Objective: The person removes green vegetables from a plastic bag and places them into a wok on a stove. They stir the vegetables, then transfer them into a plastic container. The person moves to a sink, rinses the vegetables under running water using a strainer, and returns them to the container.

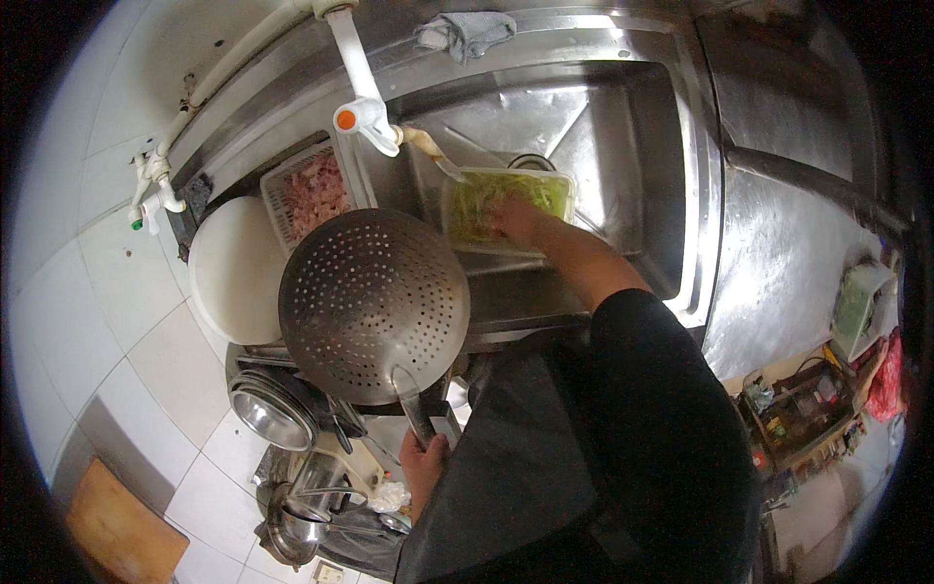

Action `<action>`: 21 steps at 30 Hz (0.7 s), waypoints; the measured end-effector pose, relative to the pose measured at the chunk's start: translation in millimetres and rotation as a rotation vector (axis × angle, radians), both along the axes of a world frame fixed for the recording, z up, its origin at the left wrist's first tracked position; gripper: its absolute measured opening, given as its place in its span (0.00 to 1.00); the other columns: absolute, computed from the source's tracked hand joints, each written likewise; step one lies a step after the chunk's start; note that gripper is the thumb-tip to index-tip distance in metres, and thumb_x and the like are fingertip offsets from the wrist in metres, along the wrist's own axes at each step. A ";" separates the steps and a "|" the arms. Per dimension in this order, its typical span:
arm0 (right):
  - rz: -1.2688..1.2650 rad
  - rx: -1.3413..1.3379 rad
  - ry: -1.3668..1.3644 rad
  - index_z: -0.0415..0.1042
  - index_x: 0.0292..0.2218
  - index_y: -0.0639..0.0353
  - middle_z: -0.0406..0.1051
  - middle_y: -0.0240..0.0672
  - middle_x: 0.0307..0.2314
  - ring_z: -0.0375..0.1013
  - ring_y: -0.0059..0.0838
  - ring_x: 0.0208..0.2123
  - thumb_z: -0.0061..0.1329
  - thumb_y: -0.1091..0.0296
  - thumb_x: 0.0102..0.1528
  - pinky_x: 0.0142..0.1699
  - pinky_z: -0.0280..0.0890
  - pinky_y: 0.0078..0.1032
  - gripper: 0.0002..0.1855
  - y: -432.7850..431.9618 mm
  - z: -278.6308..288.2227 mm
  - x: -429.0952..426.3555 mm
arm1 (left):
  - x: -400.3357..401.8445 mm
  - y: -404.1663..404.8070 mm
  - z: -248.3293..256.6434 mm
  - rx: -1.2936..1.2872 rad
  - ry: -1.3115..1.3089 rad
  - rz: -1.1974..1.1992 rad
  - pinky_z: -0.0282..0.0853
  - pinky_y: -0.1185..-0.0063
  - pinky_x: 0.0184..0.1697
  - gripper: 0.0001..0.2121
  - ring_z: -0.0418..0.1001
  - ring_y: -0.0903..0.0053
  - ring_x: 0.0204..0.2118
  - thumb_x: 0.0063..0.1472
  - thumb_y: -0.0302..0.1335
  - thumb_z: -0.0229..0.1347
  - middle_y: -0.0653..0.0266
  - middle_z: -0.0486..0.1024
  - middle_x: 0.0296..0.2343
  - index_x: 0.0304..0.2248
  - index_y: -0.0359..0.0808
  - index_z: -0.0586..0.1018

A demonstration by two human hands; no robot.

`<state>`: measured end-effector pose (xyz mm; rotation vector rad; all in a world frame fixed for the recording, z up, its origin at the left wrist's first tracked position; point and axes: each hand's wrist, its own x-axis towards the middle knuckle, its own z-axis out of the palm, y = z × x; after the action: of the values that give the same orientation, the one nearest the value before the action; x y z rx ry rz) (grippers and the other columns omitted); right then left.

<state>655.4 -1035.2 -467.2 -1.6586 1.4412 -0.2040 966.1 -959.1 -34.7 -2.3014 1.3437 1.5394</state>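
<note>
My left hand [423, 467] is closed round the handle [416, 416] of a large, round perforated metal strainer [373, 306]. The strainer's bowl looks bare and spans the area left of the sink basin. My right hand [514, 217] reaches into a rectangular plastic container [511, 250] full of shredded green vegetables [543, 191]. Its fingers are blurred and partly sunk among the shreds, so their grip is hidden. The container stands in a stainless steel sink [620, 160]. Above its left corner, a white tap [365, 117] with an orange-capped handle lets water run in through a short spout.
A white plastic basket [276, 201] of chopped pink meat sits behind the strainer, beside a round white board or lid [233, 270]. Stacked metal bowls [273, 412] stand lower left. A grey cloth [467, 33] lies on the far rim. A wooden board [124, 518] leans lower left.
</note>
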 end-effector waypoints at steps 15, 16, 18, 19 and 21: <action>-0.211 -0.032 0.211 0.69 0.54 0.43 0.57 0.41 0.59 0.54 0.48 0.62 0.57 0.57 0.50 0.59 0.56 0.55 0.29 -2.1 56.3 16.6 | 12.4 0.8 -3.1 0.091 0.009 0.045 0.67 0.81 0.31 0.12 0.70 0.82 0.27 0.59 0.24 0.56 0.67 0.75 0.28 0.43 0.31 0.74; -0.035 -0.019 0.210 0.69 0.54 0.42 0.57 0.41 0.59 0.53 0.48 0.62 0.56 0.57 0.51 0.60 0.56 0.54 0.28 -9.4 85.0 -0.4 | 7.2 -0.3 -0.8 0.066 0.007 0.037 0.66 0.81 0.31 0.12 0.70 0.82 0.27 0.59 0.24 0.56 0.67 0.75 0.27 0.42 0.31 0.74; -0.463 0.095 0.038 0.70 0.54 0.39 0.57 0.38 0.59 0.54 0.46 0.62 0.53 0.57 0.53 0.61 0.55 0.51 0.26 -1.2 35.9 8.3 | 5.8 -6.3 2.1 0.013 0.044 0.045 0.66 0.81 0.30 0.12 0.70 0.82 0.27 0.59 0.24 0.56 0.67 0.75 0.27 0.41 0.31 0.73; -0.486 0.075 0.031 0.70 0.54 0.39 0.58 0.37 0.59 0.54 0.46 0.62 0.52 0.57 0.54 0.61 0.55 0.50 0.25 2.9 18.9 10.8 | 10.4 -3.5 -1.2 -0.018 0.089 0.092 0.66 0.81 0.29 0.11 0.70 0.82 0.26 0.59 0.24 0.56 0.67 0.74 0.26 0.41 0.31 0.73; -0.335 -0.041 0.100 0.70 0.54 0.38 0.59 0.35 0.58 0.55 0.44 0.62 0.49 0.57 0.55 0.61 0.55 0.48 0.23 9.5 -4.8 14.1 | 7.2 -7.3 -2.6 -0.030 0.072 0.083 0.66 0.81 0.29 0.10 0.70 0.82 0.25 0.59 0.24 0.56 0.67 0.74 0.25 0.40 0.31 0.73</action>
<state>669.5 -1025.7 -472.0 -1.4677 1.7979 -0.3434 973.3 -966.4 -37.3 -2.3702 1.3116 1.6531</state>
